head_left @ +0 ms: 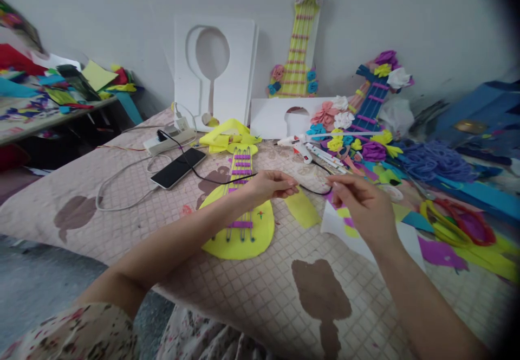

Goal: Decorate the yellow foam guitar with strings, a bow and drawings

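My left hand (275, 185) hovers over the neck side of a yellow felt guitar (260, 240), thumb and fingers pinched together. My right hand (363, 203) is a short way to the right, its fingertips also pinched. Anything between either hand's fingers is too small to make out. A black cord (211, 181) passes behind my left wrist and loops close to my right fingertips. The guitar lies flat, with purple strips across its neck and thin strings. A yellow felt piece (303, 208) lies between my hands, and a white sheet (357, 238) with coloured scraps lies under my right hand.
A white glue gun (298, 146) lies behind my hands. To the left are a phone (179, 168) and a power strip (168, 141). Scissors with red handles (467, 222), purple yarn (439, 159) and felt scraps crowd the right. A decorated yellow guitar (298, 51) leans against the wall.
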Demonstrator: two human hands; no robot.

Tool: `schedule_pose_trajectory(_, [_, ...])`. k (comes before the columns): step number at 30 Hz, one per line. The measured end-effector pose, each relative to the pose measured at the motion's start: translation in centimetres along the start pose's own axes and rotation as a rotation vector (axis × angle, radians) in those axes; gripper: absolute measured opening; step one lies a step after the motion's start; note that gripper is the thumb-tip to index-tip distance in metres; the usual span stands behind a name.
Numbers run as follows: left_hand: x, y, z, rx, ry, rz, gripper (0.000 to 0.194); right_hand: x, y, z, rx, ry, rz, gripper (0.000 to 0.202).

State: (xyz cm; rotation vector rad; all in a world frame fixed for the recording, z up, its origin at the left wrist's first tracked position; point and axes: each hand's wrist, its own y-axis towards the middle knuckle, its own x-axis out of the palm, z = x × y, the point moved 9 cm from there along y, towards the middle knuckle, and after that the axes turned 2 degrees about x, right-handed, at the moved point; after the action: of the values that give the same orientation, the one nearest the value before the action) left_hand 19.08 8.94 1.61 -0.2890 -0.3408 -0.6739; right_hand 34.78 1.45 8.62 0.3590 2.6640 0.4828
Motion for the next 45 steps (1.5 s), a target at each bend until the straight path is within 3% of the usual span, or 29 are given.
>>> schedule_pose_trajectory(3, [0.4, -0.3, -0.6, -0.046, -0.14, -0.03, 0.009, -0.4, -0.2, 0.0, 0.005, 0.0, 0.083, 0.019])
schedule_pose_trajectory(5, [1.0, -0.5, -0.7, -0.061, -0.218, -0.039, 0.003, 0.5, -0.4, -0.2, -0.014, -0.031, 0.047, 0.02])
schedule_pose_trajectory(7, [1.6, -0.7, -0.9, -0.088, -0.26, -0.036, 0.01, 1.7, -0.7, -0.9, -0.082, -0.097, -0.008, 0.019])
schedule_pose_trajectory(11, [2.6, -0.8, -0.9, -0.125, -0.267, -0.033, 0.022, 3.4, -1.3, -2.2, -0.227, -0.233, -0.046, 0.013])
schedule_pose_trajectory(16, [3.1, -1.1, -1.0, -0.128, -0.251, -0.032, 0.017, 3.8, -1.6, -2.0, -0.257, -0.298, 0.006, 0.012])
schedule_pose_trajectory(23, [2.8, -1.7, -1.9, -0.147, -0.237, -0.01, 0.014, 4.9, -1.8, -1.7, -0.378, -0.406, -0.025, 0.014])
schedule_pose_trajectory(25, [3.3, -2.1, -1.8, -0.165, -0.256, -0.046, 0.017, 4.2, -1.5, -1.7, -0.361, -0.422, 0.024, 0.016])
schedule_pose_trajectory(28, [3.9, -2.6, -0.8, -0.165, -0.296, -0.1, 0.021, 1.5, -0.8, -1.5, -0.312, -0.43, 0.17, 0.019])
schedule_pose_trajectory(33, [3.8, -3.1, 0.3, -0.14, -0.302, -0.114, 0.023, -4.1, 0.3, 1.0, -0.043, -0.249, 0.379, 0.036])
schedule_pose_trajectory(35, [3.7, -3.1, 0.3, -0.143, -0.299, -0.119, 0.023, -4.3, 0.4, 1.9, 0.042, -0.133, 0.353, 0.041])
schedule_pose_trajectory(37, [3.6, -3.1, 0.2, -0.145, -0.302, -0.118, 0.024, -2.8, 0.4, 1.9, 0.064, -0.075, 0.244, 0.038])
schedule_pose_trajectory(41, [3.6, -2.9, 0.3, -0.096, -0.32, -0.133, 0.027, 1.4, -0.2, -0.2, -0.059, -0.071, 0.006, 0.016])
schedule_pose_trajectory(45, [3.4, -2.8, 0.7, 0.015, -0.286, -0.121, 0.029, 2.9, -0.7, -0.9, -0.082, -0.072, -0.041, 0.013])
